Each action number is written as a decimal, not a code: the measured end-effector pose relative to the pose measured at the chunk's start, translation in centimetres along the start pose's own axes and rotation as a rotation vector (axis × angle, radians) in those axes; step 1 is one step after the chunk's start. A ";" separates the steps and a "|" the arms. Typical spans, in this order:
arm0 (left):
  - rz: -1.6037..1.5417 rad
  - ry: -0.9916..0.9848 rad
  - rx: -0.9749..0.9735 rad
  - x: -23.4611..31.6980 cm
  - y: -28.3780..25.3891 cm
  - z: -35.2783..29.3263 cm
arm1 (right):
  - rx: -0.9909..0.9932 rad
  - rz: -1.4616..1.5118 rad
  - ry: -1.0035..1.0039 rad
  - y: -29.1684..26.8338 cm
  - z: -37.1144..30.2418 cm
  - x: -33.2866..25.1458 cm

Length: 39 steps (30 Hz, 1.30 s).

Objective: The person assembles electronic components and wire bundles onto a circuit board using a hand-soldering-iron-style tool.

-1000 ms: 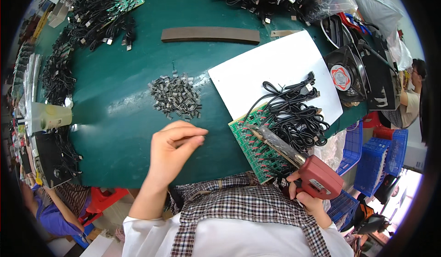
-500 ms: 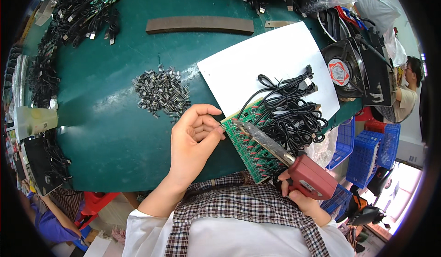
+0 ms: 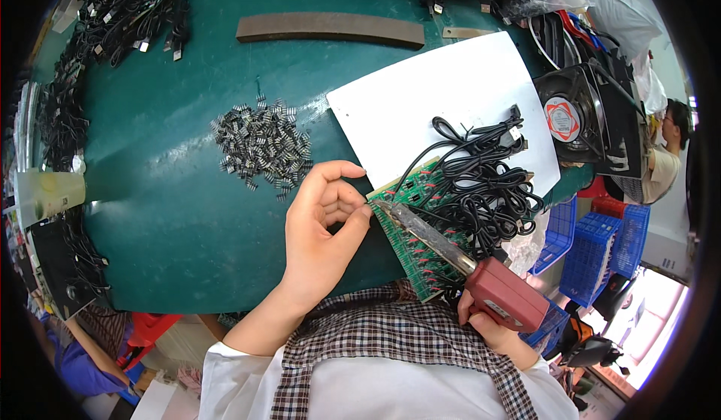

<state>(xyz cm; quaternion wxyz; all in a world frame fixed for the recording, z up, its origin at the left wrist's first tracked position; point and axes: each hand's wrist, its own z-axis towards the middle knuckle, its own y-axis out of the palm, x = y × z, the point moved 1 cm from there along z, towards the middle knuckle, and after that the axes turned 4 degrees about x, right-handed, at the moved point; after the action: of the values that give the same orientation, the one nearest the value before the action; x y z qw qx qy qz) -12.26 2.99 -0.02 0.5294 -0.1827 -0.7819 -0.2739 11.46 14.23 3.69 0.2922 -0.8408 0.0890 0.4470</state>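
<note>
My right hand (image 3: 492,326) grips a red soldering gun (image 3: 507,294) from below, its long dark barrel slanting up to the left. The barrel's tip lies over the left edge of a green circuit board panel (image 3: 409,258) with red and black wire ends along it. At that same edge, close by the tip, my left hand (image 3: 330,210) has thumb and fingers closed in a pinch. What sits between them is too small and covered to make out. Coiled black cables (image 3: 488,187) run from the panel onto a white sheet (image 3: 420,97).
A heap of small metal-and-black connectors (image 3: 263,146) lies left of the sheet. Beyond it is a brown bar (image 3: 330,29). A fan (image 3: 567,116) stands at the right, above blue crates (image 3: 593,247). More cable bundles (image 3: 135,14) line the far left. Another person (image 3: 665,161) is at the right.
The soldering gun's tip has shifted slightly toward the panel's left edge, nearer my left fingertips. The whole view has shifted a little. My left hand keeps its pinch.
</note>
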 end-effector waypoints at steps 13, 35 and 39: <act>0.050 0.021 0.019 0.0 0.2 0.0 | 0.025 0.205 -0.014 0.2 -0.5 -0.3; 0.050 0.021 0.037 -0.1 0.3 -0.1 | 0.020 -0.211 -0.390 -0.1 0.2 -0.8; 0.050 0.028 0.041 -0.1 0.2 -0.1 | 0.012 -0.172 -0.328 -0.2 -0.2 -0.4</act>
<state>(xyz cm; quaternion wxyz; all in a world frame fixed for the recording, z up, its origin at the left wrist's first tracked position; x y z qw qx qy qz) -12.06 3.11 -0.05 0.5505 -0.1877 -0.7751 -0.2470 11.47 14.25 4.15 0.3451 -0.7592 -0.0292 0.5510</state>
